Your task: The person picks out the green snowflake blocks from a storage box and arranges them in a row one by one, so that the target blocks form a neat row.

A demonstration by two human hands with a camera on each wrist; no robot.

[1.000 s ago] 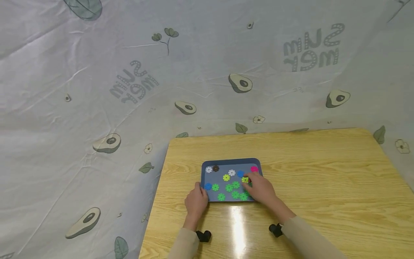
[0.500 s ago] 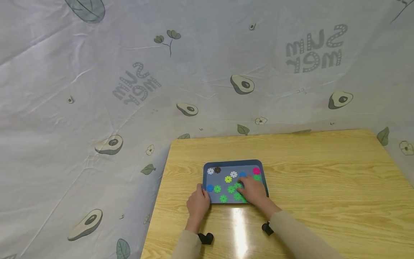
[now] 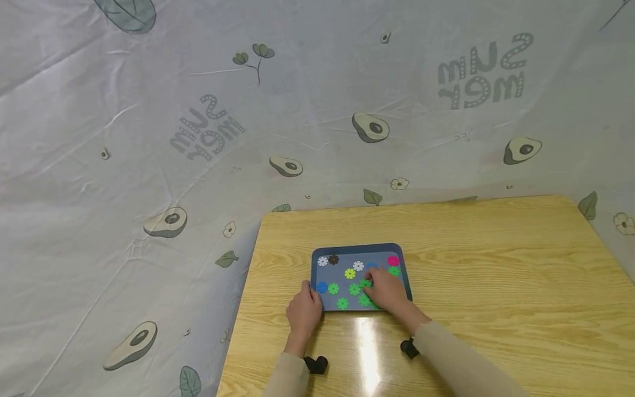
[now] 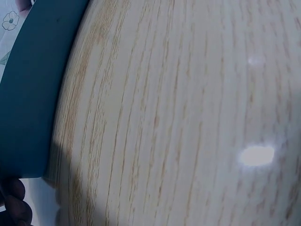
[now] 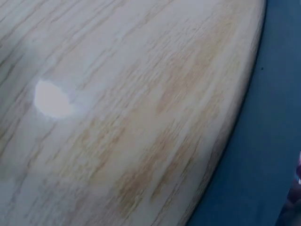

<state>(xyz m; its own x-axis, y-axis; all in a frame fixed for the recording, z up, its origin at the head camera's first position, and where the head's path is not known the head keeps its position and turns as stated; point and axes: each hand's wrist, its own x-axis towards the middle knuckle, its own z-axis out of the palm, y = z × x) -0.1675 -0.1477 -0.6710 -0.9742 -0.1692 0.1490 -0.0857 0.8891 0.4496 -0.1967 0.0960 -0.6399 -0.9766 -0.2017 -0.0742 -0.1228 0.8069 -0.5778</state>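
A dark blue-grey tray (image 3: 355, 250) lies on the table with plastic snowflake building discs in it. My left hand (image 3: 304, 310) grips its near left corner. Over the tray's right part is my right hand (image 3: 388, 290), thumb and fingertips bent around a green snowflake disc (image 3: 365, 283); I cannot tell whether they pinch it. A blue disc (image 3: 372, 266) shows partly behind the fingers. Left of this hand lie a yellow disc (image 3: 350, 273) and a white disc (image 3: 358, 266). The wrist views show the tray's outer wall (image 4: 35, 89) and fingertips at its edge (image 4: 18, 205).
More discs lie in the tray: a pink one (image 3: 393, 261) at the far right, a brown one (image 3: 333, 259) at the far left, a blue one (image 3: 322, 288) and several green ones. The wooden table (image 3: 476, 259) meets a printed cloth (image 3: 317, 99) behind.
My right hand has shifted left and slightly toward me, from a yellow disc, now out of sight, to the green one. It holds nearly still over the last half second. The left hand stays on the tray.
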